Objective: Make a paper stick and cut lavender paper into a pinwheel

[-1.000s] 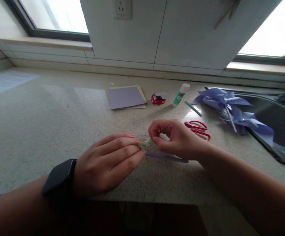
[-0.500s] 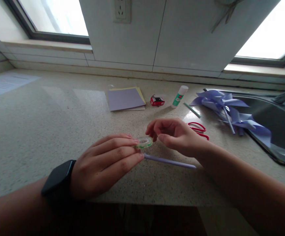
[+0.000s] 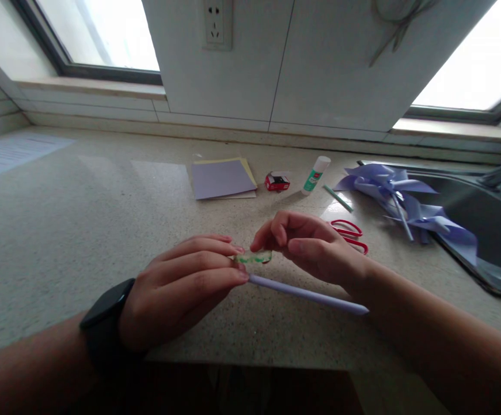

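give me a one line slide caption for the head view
Left hand and right hand hold a small tape roll above a lilac paper stick on a speckled counter.

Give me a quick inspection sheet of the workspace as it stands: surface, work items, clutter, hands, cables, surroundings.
Surface: speckled stone countertop, sink set in at right.
Work items: small tape roll pinched between both hands; lilac paper stick lying on the counter beneath them.
Clutter: red scissors, glue stick, small red box, paper sheets, green stick, lilac paper pinwheels at the sink edge.
Hands: left hand, dark watch at the wrist, and right hand, fingers on the roll.
Cables: nothing seen on the counter.
Surroundings: wall socket, windows on both sides.
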`<action>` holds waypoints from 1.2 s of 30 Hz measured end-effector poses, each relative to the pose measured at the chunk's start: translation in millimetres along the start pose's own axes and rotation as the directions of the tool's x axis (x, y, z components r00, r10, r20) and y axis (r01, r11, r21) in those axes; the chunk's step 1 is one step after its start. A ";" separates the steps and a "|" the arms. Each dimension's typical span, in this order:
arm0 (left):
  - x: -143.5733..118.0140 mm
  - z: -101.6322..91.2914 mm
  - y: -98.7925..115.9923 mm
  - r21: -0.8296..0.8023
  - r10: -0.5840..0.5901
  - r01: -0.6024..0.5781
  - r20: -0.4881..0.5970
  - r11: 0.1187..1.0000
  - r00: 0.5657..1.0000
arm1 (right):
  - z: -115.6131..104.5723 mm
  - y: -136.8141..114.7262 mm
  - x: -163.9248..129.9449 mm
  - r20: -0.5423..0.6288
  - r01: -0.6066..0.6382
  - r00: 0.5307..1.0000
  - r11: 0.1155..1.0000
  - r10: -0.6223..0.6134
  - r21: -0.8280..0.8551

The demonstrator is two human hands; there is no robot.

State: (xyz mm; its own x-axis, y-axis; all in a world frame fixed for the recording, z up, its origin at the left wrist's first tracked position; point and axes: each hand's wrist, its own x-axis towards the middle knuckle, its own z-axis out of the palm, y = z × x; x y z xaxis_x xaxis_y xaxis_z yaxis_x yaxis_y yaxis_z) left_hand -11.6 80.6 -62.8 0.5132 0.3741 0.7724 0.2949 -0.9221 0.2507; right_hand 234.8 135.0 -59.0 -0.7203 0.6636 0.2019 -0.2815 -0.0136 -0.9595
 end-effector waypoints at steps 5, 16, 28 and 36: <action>0.5 -1.8 0.8 0.029 0.000 0.000 -0.008 1.000 1.000 | -2.8 1.3 -0.6 0.032 0.013 0.999 0.999 -0.012 -0.053; 1.6 -2.1 0.1 0.044 -0.016 0.017 -0.008 0.999 1.000 | 2.3 1.2 4.8 -0.026 0.064 0.997 0.931 -0.079 -0.360; 0.7 -0.6 1.6 0.103 -0.024 0.021 0.023 0.994 0.999 | 0.9 -16.6 -3.3 0.160 0.291 0.954 0.648 -0.255 -0.703; -0.8 2.7 1.3 0.007 -0.030 0.029 0.038 1.000 0.999 | 5.9 -19.1 -5.5 0.259 0.318 0.946 0.688 -0.193 -0.652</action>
State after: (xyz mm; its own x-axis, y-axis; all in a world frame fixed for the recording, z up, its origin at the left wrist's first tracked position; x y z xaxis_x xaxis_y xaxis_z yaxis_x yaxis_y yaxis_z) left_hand -9.4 79.4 -64.6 0.5348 0.4049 0.7416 0.3155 -0.9099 0.2693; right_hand 240.4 127.3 -40.6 -0.7915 0.4372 0.4271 -0.0099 0.6895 -0.7242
